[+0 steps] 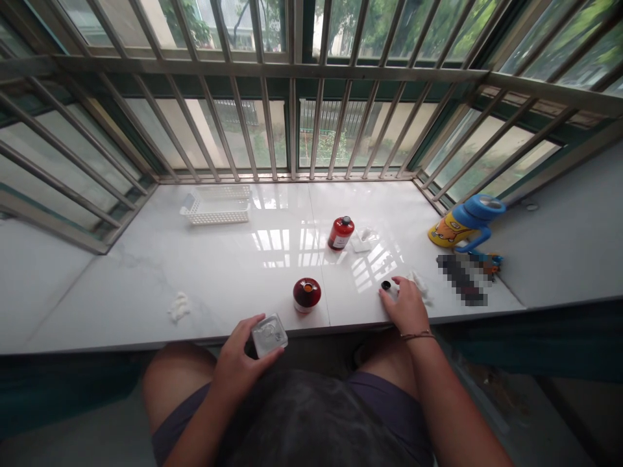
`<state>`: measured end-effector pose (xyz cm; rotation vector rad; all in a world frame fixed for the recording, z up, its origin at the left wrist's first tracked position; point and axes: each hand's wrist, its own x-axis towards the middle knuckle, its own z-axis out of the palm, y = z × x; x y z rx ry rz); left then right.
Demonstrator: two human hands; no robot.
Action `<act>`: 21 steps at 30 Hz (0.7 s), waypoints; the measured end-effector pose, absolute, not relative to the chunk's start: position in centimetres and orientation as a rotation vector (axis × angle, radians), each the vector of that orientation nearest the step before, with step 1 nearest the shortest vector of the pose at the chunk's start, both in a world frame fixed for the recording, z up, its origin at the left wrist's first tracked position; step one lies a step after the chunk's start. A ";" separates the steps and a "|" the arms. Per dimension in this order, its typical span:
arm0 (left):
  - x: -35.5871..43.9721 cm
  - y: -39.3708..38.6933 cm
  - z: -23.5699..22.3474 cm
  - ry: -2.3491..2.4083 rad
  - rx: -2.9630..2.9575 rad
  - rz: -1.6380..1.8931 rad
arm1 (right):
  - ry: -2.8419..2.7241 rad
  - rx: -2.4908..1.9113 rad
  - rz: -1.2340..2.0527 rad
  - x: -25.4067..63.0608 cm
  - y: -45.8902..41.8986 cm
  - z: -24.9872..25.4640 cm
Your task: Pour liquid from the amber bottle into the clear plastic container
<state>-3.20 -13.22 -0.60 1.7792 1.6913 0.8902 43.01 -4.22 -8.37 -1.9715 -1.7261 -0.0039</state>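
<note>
The left hand [241,353] held a small clear box [269,335] at the near edge of the sill [121,311], with the thumb on one side and a finger on the other. The right hand [407,306] was low over the right part of the sill, not far from the near edge. Its thumb and first finger were close around a black cap [386,285]. I could not tell if they had pinched it or were only next to it.

The cap looked to be on the sill, and a red bottle [307,298] with no top stood to its left, by the middle of the near edge. So the step in hand looked like picking up the cap or setting it down. A lift called for a soft pinch on both sides, clear of the tissue [420,288] just beside the hand. The box called for a firm hold, since it hung at the edge.

A second red bottle [340,235], with a black top on, stood further from the near edge. A white basket [221,216] sat near the far left corner, and a blue flask [462,224] by the right edge.
</note>
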 end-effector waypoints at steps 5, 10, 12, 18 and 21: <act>-3.0 -13.1 -0.7 1.685 1.780 0.893 | -1.647 -2.003 0.055 42.9 -4.3 -8.4; -3.0 -13.2 -0.7 1.684 1.775 0.866 | -1.734 -1.988 0.104 42.9 -3.9 -8.3; -3.1 -13.2 -0.6 1.680 1.774 0.866 | -1.762 -1.974 0.127 42.9 -3.7 -8.2; -3.1 -13.2 -0.7 1.690 1.772 0.877 | -1.761 -1.942 0.188 42.1 -2.9 -8.1; -3.1 -13.2 -0.6 1.695 1.776 0.879 | -1.739 -1.934 0.203 41.5 -2.5 -7.9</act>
